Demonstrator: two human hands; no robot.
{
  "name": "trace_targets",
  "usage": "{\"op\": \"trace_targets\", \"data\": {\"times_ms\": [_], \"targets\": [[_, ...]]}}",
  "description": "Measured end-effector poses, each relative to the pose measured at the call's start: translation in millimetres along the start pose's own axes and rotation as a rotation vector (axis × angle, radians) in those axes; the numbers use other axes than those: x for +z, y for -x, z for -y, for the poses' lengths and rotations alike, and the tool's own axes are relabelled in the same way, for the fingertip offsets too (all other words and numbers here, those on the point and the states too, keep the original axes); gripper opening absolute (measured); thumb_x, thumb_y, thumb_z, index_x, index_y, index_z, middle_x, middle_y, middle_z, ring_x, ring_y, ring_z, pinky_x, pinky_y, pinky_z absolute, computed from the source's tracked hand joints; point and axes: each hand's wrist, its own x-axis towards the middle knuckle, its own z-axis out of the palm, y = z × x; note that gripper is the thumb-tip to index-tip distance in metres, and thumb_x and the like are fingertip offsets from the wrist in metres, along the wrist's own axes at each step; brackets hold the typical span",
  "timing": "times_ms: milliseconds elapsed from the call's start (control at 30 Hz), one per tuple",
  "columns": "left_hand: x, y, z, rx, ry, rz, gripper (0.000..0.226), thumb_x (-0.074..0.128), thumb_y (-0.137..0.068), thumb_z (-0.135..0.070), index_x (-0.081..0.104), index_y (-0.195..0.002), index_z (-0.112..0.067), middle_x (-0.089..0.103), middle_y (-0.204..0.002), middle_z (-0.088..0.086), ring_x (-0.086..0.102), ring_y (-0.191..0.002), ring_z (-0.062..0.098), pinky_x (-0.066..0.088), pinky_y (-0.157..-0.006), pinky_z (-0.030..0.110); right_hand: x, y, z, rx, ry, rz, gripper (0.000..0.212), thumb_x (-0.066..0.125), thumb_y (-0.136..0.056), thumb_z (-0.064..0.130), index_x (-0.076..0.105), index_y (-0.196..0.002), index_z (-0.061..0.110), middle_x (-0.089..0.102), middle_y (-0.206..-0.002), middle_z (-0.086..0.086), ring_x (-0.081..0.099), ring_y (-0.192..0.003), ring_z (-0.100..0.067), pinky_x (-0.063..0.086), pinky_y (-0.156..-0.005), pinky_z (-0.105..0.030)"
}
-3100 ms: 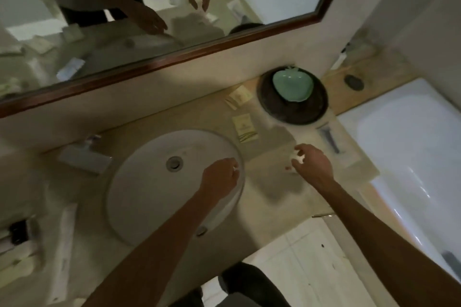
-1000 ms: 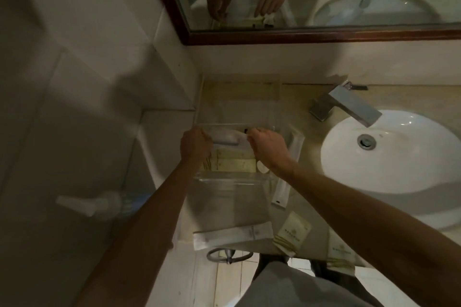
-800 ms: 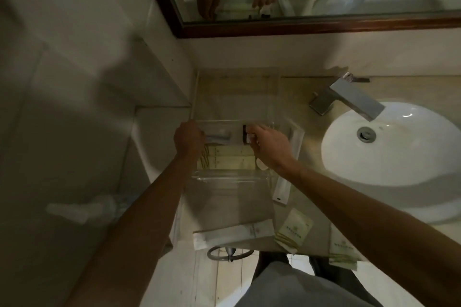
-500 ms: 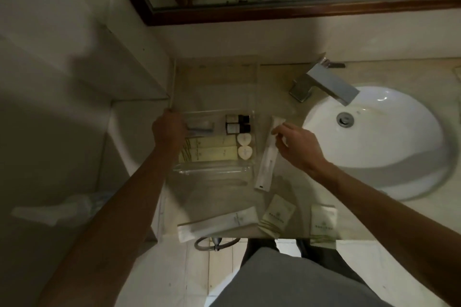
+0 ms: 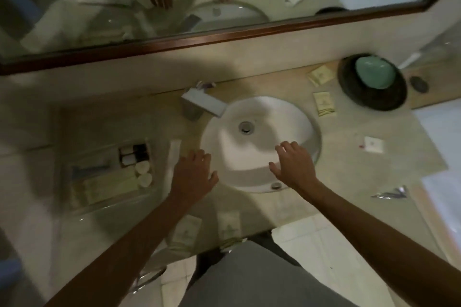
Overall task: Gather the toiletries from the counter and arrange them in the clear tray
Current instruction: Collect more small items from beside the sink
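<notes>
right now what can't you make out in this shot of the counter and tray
- Head view: the clear tray and its contents are smeared by motion blur; labels unreadable.
- Print on the packets right of the sink is too small to read.
- The packets at the counter's front edge are dim and blurred, partly covered by the left hand's forearm.
- The silvery item near the right edge is too small to identify.
</notes>
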Motion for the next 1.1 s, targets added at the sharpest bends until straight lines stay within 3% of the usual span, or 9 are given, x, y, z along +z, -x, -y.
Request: {"op": "trace_targets", "data": {"times_ms": [133,300,433,533,600,800,867,967,1100], "targets": [[-4.6,-34.2,-75.8,0.078,-0.014,0.035,0.036,0.054,-0.077,-0.041,0.061,-0.097,-0.011,0.061,-0.088,0.007,0.058,-0.077,0.026,0.046,-0.057,0.034,8.9,12.2,-108.3,0.134,-0.076,0.019,0.040,0.062,-0.085,0.043,0.065,-0.111,0.012,0.067,-0.106,-0.010,0.060,-0.093,-0.030,0.052,-0.077,-0.041],[6.6,-51.9,-133.7,0.103,0.117,0.113,0.024,0.048,-0.084,-0.032,0.059,-0.101,-0.019,0.059,-0.091,-0.001,0.060,-0.074,0.017,0.052,-0.053,0.032,31.2,16.9,-247.5,0.354,-0.070,0.094,0.051,0.060,-0.088,0.039,0.054,-0.132,0.014,0.061,-0.125,-0.011,0.055,-0.112,-0.032,0.050,-0.087,-0.044],[17.9,-53.4,-167.7,0.061,0.265,0.131,0.019,0.054,-0.086,-0.027,0.061,-0.104,-0.022,0.061,-0.097,-0.005,0.064,-0.075,0.017,0.053,-0.057,0.031,53.9,6.2,-322.9,0.343,-0.077,0.268,0.059,0.060,-0.090,0.028,0.038,-0.143,0.018,0.045,-0.144,-0.012,0.046,-0.124,-0.034,0.048,-0.095,-0.049],[29.0,-57.2,-185.3,0.025,0.274,0.145,0.017,0.054,-0.086,-0.026,0.061,-0.102,-0.024,0.061,-0.099,-0.007,0.063,-0.070,0.016,0.052,-0.057,0.029,57.6,-5.6,-347.8,0.313,-0.112,0.271,0.060,0.068,-0.086,0.040,0.043,-0.137,0.022,0.045,-0.141,-0.012,0.046,-0.122,-0.036,0.048,-0.095,-0.052],[33.4,-57.8,-191.5,0.020,0.267,0.143,0.015,0.055,-0.086,-0.025,0.061,-0.100,-0.025,0.061,-0.096,-0.009,0.062,-0.065,0.015,0.049,-0.053,0.026,52.6,-13.3,-355.8,0.286,-0.125,0.264,0.067,0.073,-0.080,0.050,0.046,-0.134,0.021,0.047,-0.138,-0.013,0.047,-0.120,-0.036,0.048,-0.094,-0.052],[34.2,-48.1,-183.4,-0.006,0.251,0.098,0.014,0.059,-0.085,-0.024,0.061,-0.098,-0.025,0.061,-0.093,-0.009,0.061,-0.060,0.015,0.045,-0.050,0.025,68.2,-34.9,-364.8,0.314,-0.257,0.374,0.081,0.089,-0.051,0.055,0.057,-0.117,0.023,0.059,-0.116,-0.001,0.057,-0.107,-0.027,0.050,-0.094,-0.050],[32.2,-40.9,-173.9,-0.019,0.256,0.076,0.014,0.059,-0.084,-0.024,0.061,-0.098,-0.024,0.061,-0.093,-0.008,0.061,-0.061,0.015,0.044,-0.051,0.025,69.8,-37.8,-352.8,0.315,-0.324,0.391,0.072,0.088,-0.056,0.051,0.060,-0.116,0.023,0.062,-0.114,-0.001,0.061,-0.100,-0.024,0.052,-0.091,-0.048],[30.0,-30.3,-154.4,-0.032,0.258,0.068,0.016,0.057,-0.086,-0.026,0.062,-0.101,-0.022,0.061,-0.096,-0.006,0.063,-0.065,0.018,0.046,-0.054,0.026,40.5,-39.7,-298.9,0.276,-0.349,0.379,0.041,0.074,-0.081,0.046,0.065,-0.106,0.015,0.068,-0.104,-0.009,0.062,-0.086,-0.020,0.053,-0.079,-0.038],[23.7,-21.4,-125.3,-0.046,0.256,0.059,0.021,0.047,-0.090,-0.032,0.059,-0.103,-0.022,0.059,-0.100,-0.003,0.064,-0.073,0.022,0.050,-0.057,0.032,0.6,-47.3,-181.9,0.169,-0.327,0.285,0.039,0.053,-0.096,0.051,0.064,-0.093,0.014,0.062,-0.086,-0.005,0.058,-0.077,-0.021,0.047,-0.069,-0.033]]}}
